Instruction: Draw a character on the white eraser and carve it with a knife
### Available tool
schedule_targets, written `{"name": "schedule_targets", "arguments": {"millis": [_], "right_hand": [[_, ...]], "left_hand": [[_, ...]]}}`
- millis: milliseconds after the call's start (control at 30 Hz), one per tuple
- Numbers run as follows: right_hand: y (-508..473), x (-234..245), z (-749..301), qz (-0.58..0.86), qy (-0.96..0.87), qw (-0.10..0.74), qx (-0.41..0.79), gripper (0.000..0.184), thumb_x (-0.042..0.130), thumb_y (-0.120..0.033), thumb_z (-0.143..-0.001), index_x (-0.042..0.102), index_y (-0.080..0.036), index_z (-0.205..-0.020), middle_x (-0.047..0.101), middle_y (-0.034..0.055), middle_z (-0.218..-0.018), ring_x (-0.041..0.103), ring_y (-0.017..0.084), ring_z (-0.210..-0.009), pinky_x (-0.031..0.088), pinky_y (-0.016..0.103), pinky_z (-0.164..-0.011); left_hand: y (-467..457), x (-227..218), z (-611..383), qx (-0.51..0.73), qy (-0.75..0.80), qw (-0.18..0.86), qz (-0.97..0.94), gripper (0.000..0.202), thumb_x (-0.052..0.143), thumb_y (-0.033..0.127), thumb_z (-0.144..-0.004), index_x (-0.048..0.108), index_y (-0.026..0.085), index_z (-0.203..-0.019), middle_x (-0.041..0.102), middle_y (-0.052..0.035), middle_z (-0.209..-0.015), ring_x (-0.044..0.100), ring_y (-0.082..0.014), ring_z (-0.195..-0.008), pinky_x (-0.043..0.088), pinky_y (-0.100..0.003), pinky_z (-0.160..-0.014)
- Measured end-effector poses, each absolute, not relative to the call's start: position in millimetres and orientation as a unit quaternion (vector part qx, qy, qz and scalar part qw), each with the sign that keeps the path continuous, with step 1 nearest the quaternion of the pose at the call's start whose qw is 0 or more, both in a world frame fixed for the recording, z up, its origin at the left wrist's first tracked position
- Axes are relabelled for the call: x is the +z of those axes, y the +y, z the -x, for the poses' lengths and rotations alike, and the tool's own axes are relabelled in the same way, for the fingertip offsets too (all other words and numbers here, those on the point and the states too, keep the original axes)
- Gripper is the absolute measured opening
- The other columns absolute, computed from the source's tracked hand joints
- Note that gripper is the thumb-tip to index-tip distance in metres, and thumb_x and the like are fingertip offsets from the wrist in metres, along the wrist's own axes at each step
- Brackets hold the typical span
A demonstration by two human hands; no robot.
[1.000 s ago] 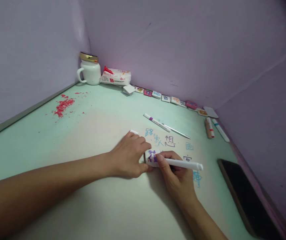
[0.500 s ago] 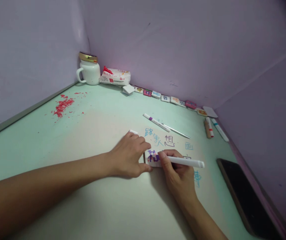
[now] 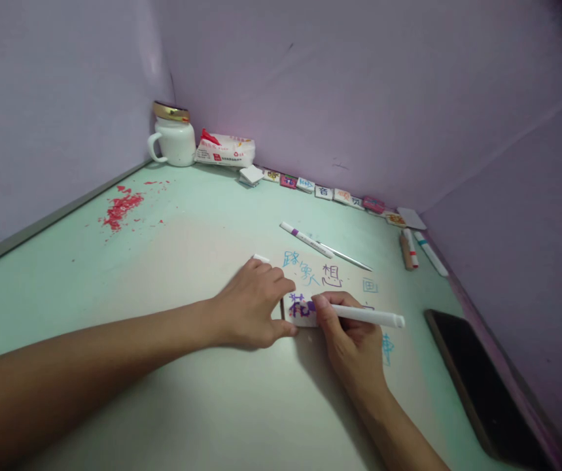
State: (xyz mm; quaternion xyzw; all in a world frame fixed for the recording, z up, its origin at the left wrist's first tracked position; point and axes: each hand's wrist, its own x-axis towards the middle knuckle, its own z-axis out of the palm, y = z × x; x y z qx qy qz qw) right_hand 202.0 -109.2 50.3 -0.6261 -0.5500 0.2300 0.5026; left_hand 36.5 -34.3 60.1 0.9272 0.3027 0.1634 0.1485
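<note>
Fingers of my left hand are curled together and pressed down on the left edge of a small white tile, pinning it flat to the pale green table; a short white cap pokes out just past my knuckles. Just right of that, my right hand has thumb and fingers clamped around a white marker, its tip on the tile where a purple character is half drawn, the barrel pointing away to the right.

Far left on the table is a smear of red crumbs. In the back corner stands a white mug with a gold lid, with a white and red packet just beside it. From there a row of small decorated tiles runs along the wall toward the right. Beyond my hands lie a purple-banded marker and a thin metal stick, touching end to end, and blue and purple characters are written straight on the tabletop near them. Further right, three more pens lie side by side near the wall. A dark phone rests at the right edge, well apart from my right hand.
</note>
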Motion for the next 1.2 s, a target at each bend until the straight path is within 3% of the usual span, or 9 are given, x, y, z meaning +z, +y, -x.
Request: {"name": "schedule_targets", "arguments": {"millis": [233,433,667,867,1200], "right_hand": [[-107,55,-210,0.665,-0.390,0.570,0.283,0.032,0.061,-0.050,-0.080,0.063,-0.018,-0.078,0.046,-0.0064,-0.049,0.038,0.008,-0.044,0.028,0.022,-0.043],[-99,61,-224,0.668,-0.334,0.603,0.279,0.033,0.066,-0.051,-0.075,0.063,-0.018,-0.084,0.050,-0.0054,-0.057,0.038,0.007,-0.043,0.022,0.021,-0.038],[-101,58,-223,0.654,-0.390,0.586,0.277,0.031,0.064,-0.048,-0.076,0.065,-0.018,-0.083,0.057,-0.0019,-0.067,0.042,0.010,-0.051,0.031,0.024,-0.048],[-98,53,-226,0.637,-0.381,0.587,0.323,0.038,0.061,-0.053,-0.077,0.064,-0.016,-0.080,0.049,-0.0040,-0.053,0.039,0.010,-0.047,0.028,0.024,-0.046],[-98,54,-226,0.627,-0.363,0.593,0.352,0.042,0.063,-0.056,-0.074,0.063,-0.015,-0.080,0.048,-0.0055,-0.051,0.037,0.008,-0.044,0.026,0.022,-0.043]], "left_hand": [[-34,61,-35,0.157,0.303,0.161,-0.926,0.048,0.074,0.048,-0.069,0.062,0.014,-0.101,0.061,-0.0067,-0.088,0.054,-0.0258,-0.086,0.037,-0.043,-0.087],[-33,60,-35,0.154,0.302,0.167,-0.926,0.047,0.071,0.048,-0.070,0.061,0.016,-0.103,0.061,-0.0073,-0.091,0.054,-0.0267,-0.089,0.037,-0.044,-0.088],[-33,62,-35,0.147,0.305,0.158,-0.927,0.043,0.069,0.044,-0.071,0.061,0.016,-0.102,0.060,-0.0074,-0.090,0.054,-0.0268,-0.088,0.038,-0.044,-0.086],[-32,64,-35,0.141,0.303,0.152,-0.930,0.043,0.066,0.047,-0.074,0.061,0.015,-0.103,0.060,-0.0082,-0.089,0.054,-0.0265,-0.087,0.038,-0.045,-0.087],[-32,64,-35,0.140,0.301,0.149,-0.931,0.042,0.068,0.046,-0.073,0.061,0.015,-0.102,0.060,-0.0078,-0.089,0.054,-0.0257,-0.088,0.038,-0.044,-0.087]]}}
